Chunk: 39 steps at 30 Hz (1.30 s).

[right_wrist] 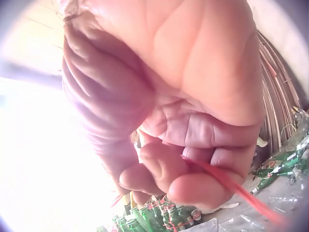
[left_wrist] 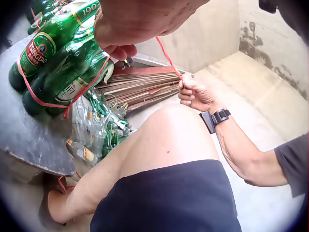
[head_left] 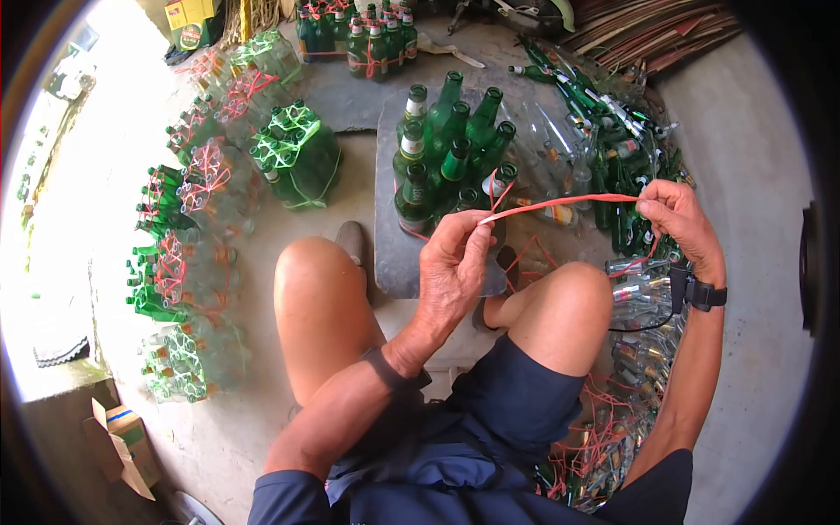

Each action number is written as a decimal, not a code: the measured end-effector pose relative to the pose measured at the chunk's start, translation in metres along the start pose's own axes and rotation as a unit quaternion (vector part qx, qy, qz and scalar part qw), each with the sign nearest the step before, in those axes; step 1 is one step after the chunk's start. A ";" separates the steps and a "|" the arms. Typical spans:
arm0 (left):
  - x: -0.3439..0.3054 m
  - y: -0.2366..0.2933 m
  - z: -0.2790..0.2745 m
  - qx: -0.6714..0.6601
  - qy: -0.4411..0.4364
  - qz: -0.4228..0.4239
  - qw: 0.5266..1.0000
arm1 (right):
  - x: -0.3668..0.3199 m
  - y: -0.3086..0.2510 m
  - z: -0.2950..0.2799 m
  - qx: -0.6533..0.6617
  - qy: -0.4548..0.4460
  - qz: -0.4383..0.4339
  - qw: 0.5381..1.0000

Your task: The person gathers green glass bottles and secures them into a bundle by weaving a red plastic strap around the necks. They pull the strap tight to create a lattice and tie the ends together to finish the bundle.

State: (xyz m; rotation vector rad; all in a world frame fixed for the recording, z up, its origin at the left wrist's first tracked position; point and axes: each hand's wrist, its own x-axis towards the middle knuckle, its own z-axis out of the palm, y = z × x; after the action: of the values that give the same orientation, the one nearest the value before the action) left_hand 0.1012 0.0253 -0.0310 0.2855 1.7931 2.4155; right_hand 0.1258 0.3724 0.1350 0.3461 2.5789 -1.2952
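Observation:
Several upright green bottles (head_left: 454, 149) stand together on a dark board (head_left: 398, 254), with red string round them low down, as the left wrist view shows. My left hand (head_left: 455, 271) pinches the red string (head_left: 569, 201) between thumb and finger at the near side of the bottles. From there the string runs taut to my right hand (head_left: 682, 223), raised at the right, which grips it between thumb and fingers. In the right wrist view the string (right_wrist: 241, 188) comes out from the curled fingers of my right hand (right_wrist: 164, 96).
Bundles of bottles tied with red string (head_left: 206, 175) line the left side, and a green-tied bundle (head_left: 297, 157) stands nearer the board. Loose bottles (head_left: 612, 131) lie heaped at the right. A cardboard box (head_left: 127, 442) sits at lower left. More tied bottles (head_left: 376, 48) stand behind.

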 end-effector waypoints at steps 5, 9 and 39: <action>-0.004 0.004 -0.002 -0.038 0.023 -0.023 0.999 | 0.020 -0.028 0.017 -0.005 0.012 -0.039 0.999; -0.004 0.007 -0.011 -0.046 0.045 -0.090 0.994 | 0.047 -0.057 0.030 -0.056 0.011 -0.085 0.995; 0.003 0.007 -0.017 -0.122 0.168 -0.169 0.964 | 0.197 -0.140 0.123 -0.184 -0.014 -0.354 0.917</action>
State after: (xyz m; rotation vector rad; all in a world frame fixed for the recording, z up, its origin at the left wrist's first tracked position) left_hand 0.0943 0.0085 -0.0285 -0.4440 1.4729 2.4965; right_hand -0.0915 0.2120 0.1077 -0.7332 2.9489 -0.9107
